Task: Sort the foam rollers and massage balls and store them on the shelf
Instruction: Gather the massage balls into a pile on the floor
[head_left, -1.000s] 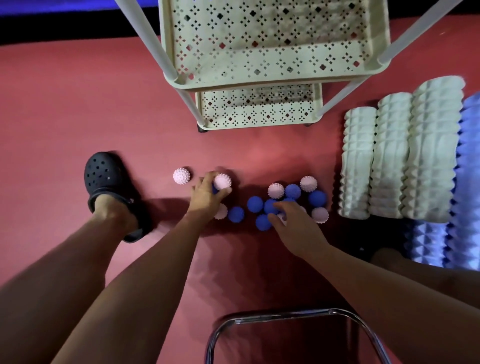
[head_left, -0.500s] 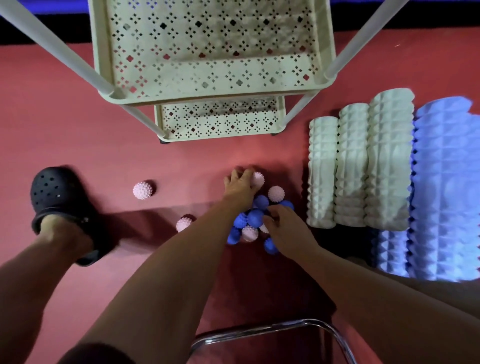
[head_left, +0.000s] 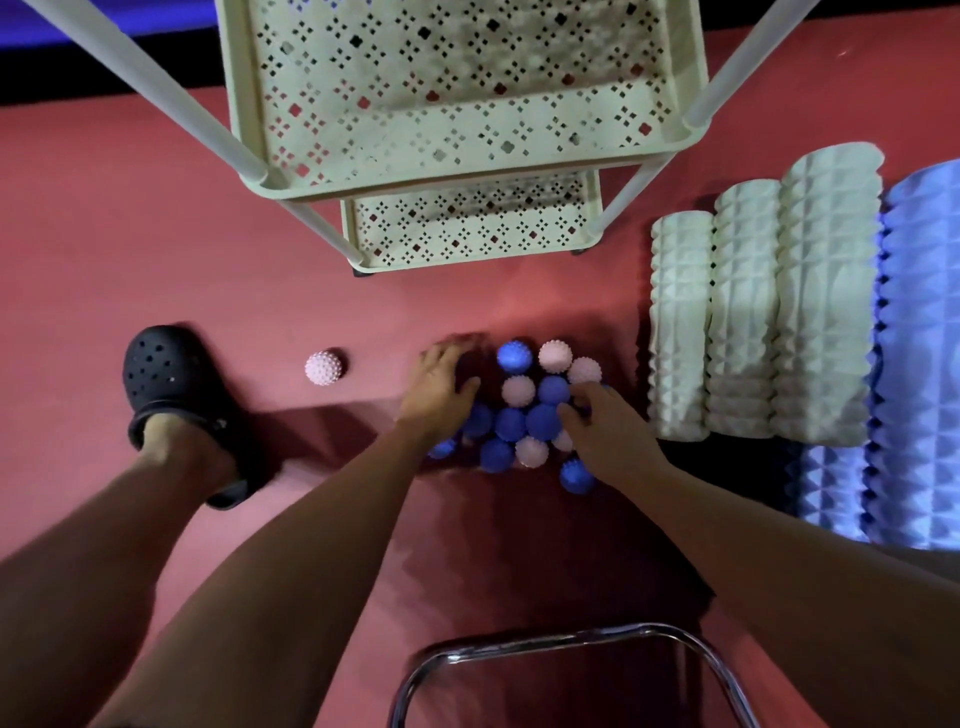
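While both hands work low over the red floor (head_left: 130, 218), the spiky massage balls (head_left: 524, 410) lie bunched between them just in front of the shelf (head_left: 467, 156), probably so they can be split by colour before going up. The left hand (head_left: 441, 387) lies flat at the cluster's left edge, fingers spread and blurred, seemingly corralling the heap; I cannot tell whether it holds anything. The right hand (head_left: 608, 431) rests on the cluster's right side, fingers curved over the balls, whether pinching one I can't tell. The balls are blue and pale pink, studded all over. One stray pink ball (head_left: 324, 367) sits well apart, near the black clog (head_left: 171, 379). The ridged cream foam rollers (head_left: 753, 322) lie side by side, touching, right of the balls, with blue rollers (head_left: 919, 338) beyond.
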